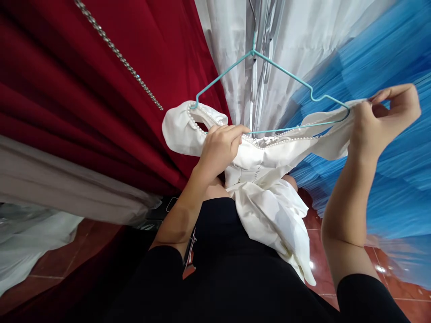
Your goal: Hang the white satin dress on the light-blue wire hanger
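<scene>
Dress (pixel 249 154) hangs on turq. hanger (pixel 283 69), from where I stand. L hand (pixel 220 144), knuckles up, grips neckline (pixel 303 138) by hanger's lower bar; R hand (pixel 379 119), forearm raised, wrist bent, pinches fabric just past hanger's R end.

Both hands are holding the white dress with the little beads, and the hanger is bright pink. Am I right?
Almost! The hanger isn't bright pink: the head view shows it is light blue-green. The left hand and right hand are both holding the white dress with the little beads, as you said.
</scene>
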`<state>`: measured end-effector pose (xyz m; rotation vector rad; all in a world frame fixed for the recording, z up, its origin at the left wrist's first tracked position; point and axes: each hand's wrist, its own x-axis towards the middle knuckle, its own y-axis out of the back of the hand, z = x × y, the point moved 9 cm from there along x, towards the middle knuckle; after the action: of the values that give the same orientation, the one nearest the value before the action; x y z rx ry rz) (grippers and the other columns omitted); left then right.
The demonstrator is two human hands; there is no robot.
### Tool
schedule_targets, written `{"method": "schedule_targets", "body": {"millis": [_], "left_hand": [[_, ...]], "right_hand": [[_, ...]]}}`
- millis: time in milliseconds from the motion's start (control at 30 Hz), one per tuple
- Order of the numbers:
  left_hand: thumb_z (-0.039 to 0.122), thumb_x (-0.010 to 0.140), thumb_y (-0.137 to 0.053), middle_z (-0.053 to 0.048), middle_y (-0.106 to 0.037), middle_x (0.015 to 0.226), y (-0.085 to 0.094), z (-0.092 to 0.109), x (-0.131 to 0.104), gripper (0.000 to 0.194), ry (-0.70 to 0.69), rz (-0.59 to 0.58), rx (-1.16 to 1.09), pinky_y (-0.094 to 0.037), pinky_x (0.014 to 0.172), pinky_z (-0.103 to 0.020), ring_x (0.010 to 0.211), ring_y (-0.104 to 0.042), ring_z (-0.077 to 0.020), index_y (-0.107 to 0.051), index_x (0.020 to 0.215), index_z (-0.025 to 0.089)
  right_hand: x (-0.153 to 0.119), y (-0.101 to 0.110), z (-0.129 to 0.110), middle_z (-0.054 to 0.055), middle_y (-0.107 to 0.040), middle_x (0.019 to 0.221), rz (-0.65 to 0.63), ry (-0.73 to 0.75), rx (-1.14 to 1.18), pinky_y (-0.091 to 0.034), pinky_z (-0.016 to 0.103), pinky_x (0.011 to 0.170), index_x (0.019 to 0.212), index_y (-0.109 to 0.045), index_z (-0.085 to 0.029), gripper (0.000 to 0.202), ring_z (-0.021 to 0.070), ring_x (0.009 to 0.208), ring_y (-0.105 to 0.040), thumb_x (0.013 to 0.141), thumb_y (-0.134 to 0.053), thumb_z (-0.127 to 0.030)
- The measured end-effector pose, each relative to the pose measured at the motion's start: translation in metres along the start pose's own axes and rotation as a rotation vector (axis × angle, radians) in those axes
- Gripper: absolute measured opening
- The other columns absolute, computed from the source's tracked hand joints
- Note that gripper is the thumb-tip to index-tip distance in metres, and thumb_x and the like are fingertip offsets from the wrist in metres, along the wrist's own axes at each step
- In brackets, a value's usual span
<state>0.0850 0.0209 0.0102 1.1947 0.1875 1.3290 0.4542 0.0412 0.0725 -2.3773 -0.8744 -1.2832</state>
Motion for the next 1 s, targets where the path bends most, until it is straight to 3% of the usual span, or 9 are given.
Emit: {"method": "schedule_targets", "body": {"millis": [167,300,400,500,633,733,833,933,1000], "left_hand": [[0.012,0.104,-0.049,-0.001,-0.079,0.092,-0.001,0.000,0.002,0.034,0.042,-0.011,0.007,-0.048,0.098,-0.043,0.093,-0.073,-0.0254,-0.077,0.113,0.027],[0.010,0.102,-0.049,-0.001,-0.079,0.092,0.001,-0.002,0.002,0.035,0.052,-0.007,0.033,-0.048,0.100,-0.043,0.094,-0.072,-0.0262,-0.077,0.112,0.028],[0.008,0.101,-0.049,0.000,-0.079,0.093,0.001,-0.003,0.002,0.036,0.057,-0.006,0.055,-0.047,0.101,-0.043,0.094,-0.072,-0.0264,-0.077,0.111,0.028],[0.008,0.102,-0.048,-0.001,-0.079,0.093,0.001,-0.004,0.002,0.036,0.076,-0.008,0.068,-0.047,0.101,-0.044,0.095,-0.072,-0.0272,-0.077,0.111,0.028],[0.011,0.104,-0.047,-0.002,-0.080,0.094,-0.004,-0.005,0.005,0.036,0.065,-0.028,0.054,-0.047,0.101,-0.044,0.095,-0.072,-0.0276,-0.077,0.114,0.027],[0.011,0.104,-0.046,-0.001,-0.079,0.091,-0.009,-0.005,0.009,0.036,0.052,-0.047,0.034,-0.048,0.100,-0.044,0.093,-0.072,-0.0265,-0.077,0.114,0.027],[0.010,0.104,-0.045,-0.002,-0.079,0.091,-0.014,-0.003,0.011,0.037,0.051,-0.069,0.049,-0.048,0.098,-0.043,0.091,-0.072,-0.0259,-0.077,0.113,0.026],[0.010,0.105,-0.044,-0.003,-0.079,0.091,-0.014,-0.002,0.009,0.037,0.051,-0.053,0.109,-0.047,0.097,-0.043,0.093,-0.072,-0.0270,-0.076,0.114,0.025],[0.010,0.106,-0.044,-0.003,-0.079,0.092,-0.011,-0.003,0.007,0.036,0.046,-0.016,0.145,-0.046,0.097,-0.043,0.093,-0.071,-0.0274,-0.075,0.114,0.025]], "right_hand": [[0.007,-0.035,-0.053,-0.007,-0.046,0.075,-0.176,0.066,-0.084,-0.031,0.024,0.053,0.071,-0.046,-0.023,0.039,0.0027,0.062,-0.035,0.066,-0.060,0.013],[0.003,-0.047,-0.066,-0.007,-0.048,0.073,-0.221,0.043,-0.109,-0.031,0.023,0.054,0.070,-0.043,-0.023,0.040,0.0023,0.061,-0.035,0.071,-0.065,0.010],[0.001,-0.054,-0.070,-0.007,-0.045,0.073,-0.228,0.067,-0.148,-0.033,0.024,0.054,0.069,-0.042,-0.023,0.040,0.0023,0.060,-0.033,0.067,-0.062,0.011],[-0.003,-0.052,-0.071,-0.007,-0.044,0.071,-0.251,0.076,-0.147,-0.032,0.025,0.055,0.068,-0.043,-0.023,0.037,0.0018,0.058,-0.033,0.064,-0.059,0.010],[-0.005,-0.035,-0.068,-0.008,-0.046,0.064,-0.301,0.019,-0.089,-0.027,0.025,0.054,0.065,-0.048,-0.021,0.033,0.0023,0.057,-0.037,0.060,-0.058,0.011],[-0.002,-0.033,-0.076,-0.009,-0.047,0.062,-0.308,0.068,-0.084,-0.027,0.025,0.055,0.064,-0.051,-0.020,0.034,0.0034,0.058,-0.039,0.056,-0.059,0.012],[-0.001,-0.051,-0.088,-0.008,-0.047,0.068,-0.283,0.131,-0.029,-0.031,0.026,0.059,0.068,-0.048,-0.021,0.038,0.0040,0.062,-0.041,0.059,-0.061,0.014],[-0.013,-0.085,-0.093,-0.006,-0.054,0.076,-0.403,0.134,-0.039,-0.037,0.026,0.059,0.074,-0.054,-0.021,0.034,0.0034,0.059,-0.043,0.067,-0.067,0.009],[-0.030,-0.097,-0.101,-0.003,-0.060,0.082,-0.469,0.187,-0.054,-0.046,0.029,0.065,0.084,-0.064,-0.022,0.022,0.0075,0.063,-0.048,0.076,-0.074,-0.004]]}}
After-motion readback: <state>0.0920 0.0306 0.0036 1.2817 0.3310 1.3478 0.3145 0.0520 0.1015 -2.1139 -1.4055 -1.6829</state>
